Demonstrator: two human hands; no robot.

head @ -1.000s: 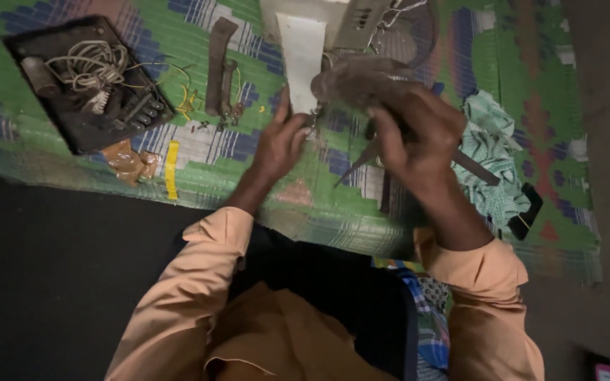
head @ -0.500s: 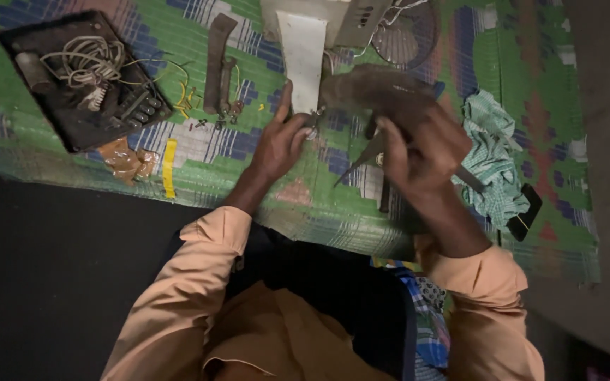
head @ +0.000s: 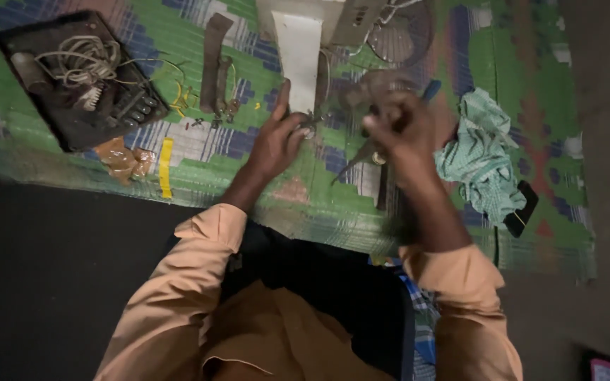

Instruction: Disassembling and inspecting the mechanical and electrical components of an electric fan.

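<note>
Here we work a small metal part at the foot of the white appliance body (head: 298, 49), near the mat's far edge.

Our left hand (head: 277, 137) pinches the small metal part (head: 311, 121) between its fingertips; our right hand (head: 400, 130) is closed round pliers (head: 361, 156), blurred in motion. We judge it best to hold the part still and bring the pliers in slowly. On the green woven mat (head: 199, 183) we count one dark tray (head: 72, 123) of coiled wire near the left corner, two brown strips (head: 214, 63), one checked cloth (head: 485, 152) by the right edge.
</note>
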